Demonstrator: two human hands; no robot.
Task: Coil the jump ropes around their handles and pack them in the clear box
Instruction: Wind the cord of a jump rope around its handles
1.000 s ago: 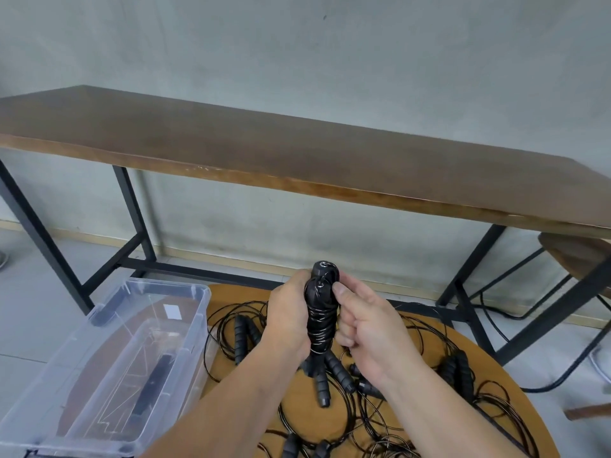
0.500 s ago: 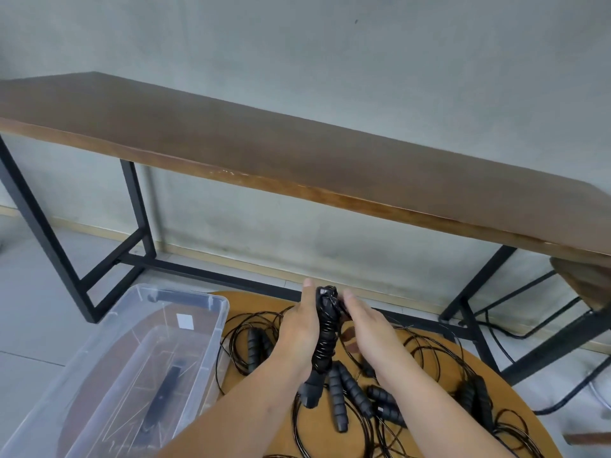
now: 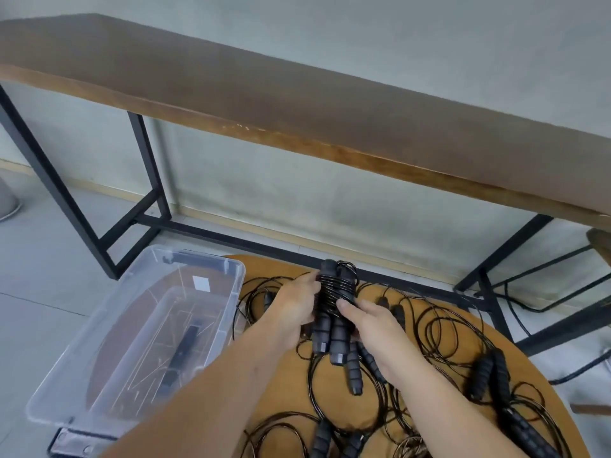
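A coiled jump rope (image 3: 334, 292), black cord wound round its two black foam handles, is held between both hands above the round wooden table (image 3: 287, 385). My left hand (image 3: 294, 304) grips it from the left. My right hand (image 3: 367, 320) grips it from the right, thumb on the coils. The clear box (image 3: 211, 312) stands to the left, open, with a dark object showing through its bottom. Several loose jump ropes (image 3: 489, 375) with black handles lie tangled on the table below and to the right.
A long wooden bench table (image 3: 297, 104) on black metal legs runs along the grey wall behind. A wooden stool (image 3: 600, 242) and black cables are at the right. Grey floor lies left of the box.
The bundle has come down toward the table and tilted, its handle ends now pointing at me. The camera has tipped down and both hands have shifted lower on the coils.
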